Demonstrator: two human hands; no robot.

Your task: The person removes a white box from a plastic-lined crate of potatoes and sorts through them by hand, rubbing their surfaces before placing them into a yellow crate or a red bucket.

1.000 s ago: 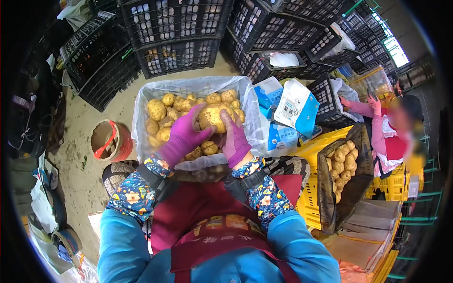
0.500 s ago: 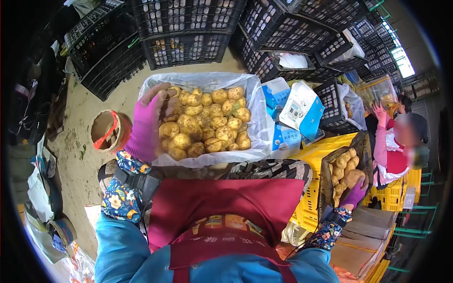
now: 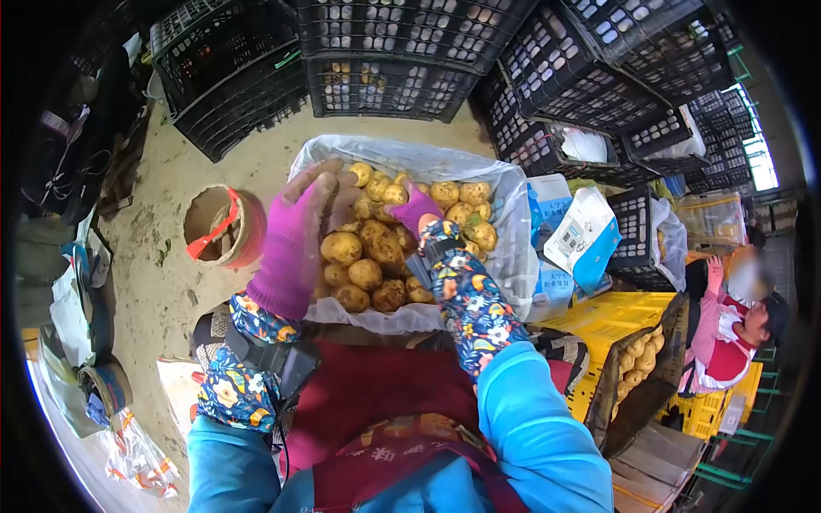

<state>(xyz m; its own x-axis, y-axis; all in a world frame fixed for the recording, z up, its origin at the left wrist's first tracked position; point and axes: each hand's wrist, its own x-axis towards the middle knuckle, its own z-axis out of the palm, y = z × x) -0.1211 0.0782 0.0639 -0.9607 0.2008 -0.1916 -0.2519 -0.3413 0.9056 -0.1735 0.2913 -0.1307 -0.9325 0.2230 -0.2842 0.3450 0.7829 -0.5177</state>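
A crate lined with white plastic (image 3: 505,248) stands in front of me, filled with soil-marked potatoes (image 3: 382,244). My left hand (image 3: 295,227), in a purple glove with a muddy palm, is at the crate's left side, fingers apart beside the potatoes. Over the middle of the heap reaches my right hand (image 3: 417,208), also purple-gloved. Its thumb and fingers close around a small potato (image 3: 395,195); part of the hand is hidden by the wrist and floral sleeve.
Right of me, a yellow crate (image 3: 590,321) stands by a dark-lined container of potatoes (image 3: 640,359). Blue-and-white cartons (image 3: 584,235) lie beside the lined crate. A bucket (image 3: 224,227) is at left. Black crates (image 3: 393,85) are stacked behind. A co-worker (image 3: 727,329) is at far right.
My right hand has left a potato in the dark-lined container and moved left to the heap in the white-lined crate. My left hand stays by the crate's left side. The view has shifted.
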